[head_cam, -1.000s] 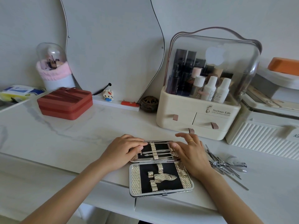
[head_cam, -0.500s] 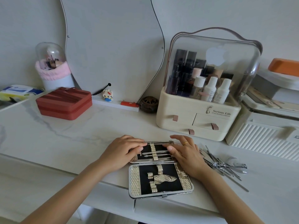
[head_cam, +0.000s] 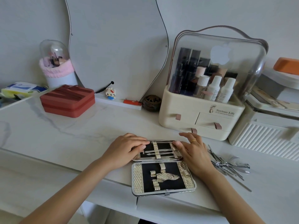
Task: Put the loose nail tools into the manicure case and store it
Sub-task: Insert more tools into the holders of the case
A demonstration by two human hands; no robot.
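Right hand (head_cam: 195, 152) slides back along the manicure case (head_cam: 161, 167); left hand (head_cam: 127, 149) steadies it, both grips released. Next: loose tools (head_cam: 229, 164) beside the right grip.

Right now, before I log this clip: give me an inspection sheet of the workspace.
Surface: white marble counter, case near its front edge.
Job's things: case open flat, a few tools strapped in far half, near half empty; loose tools piled to its right.
Clutter: red box, organizer, brush holder, figurine.
Hands: left hand and right hand rest on far half's ends, holding nothing.
Cables: nothing seen.
Surroundings: mirror, wall.
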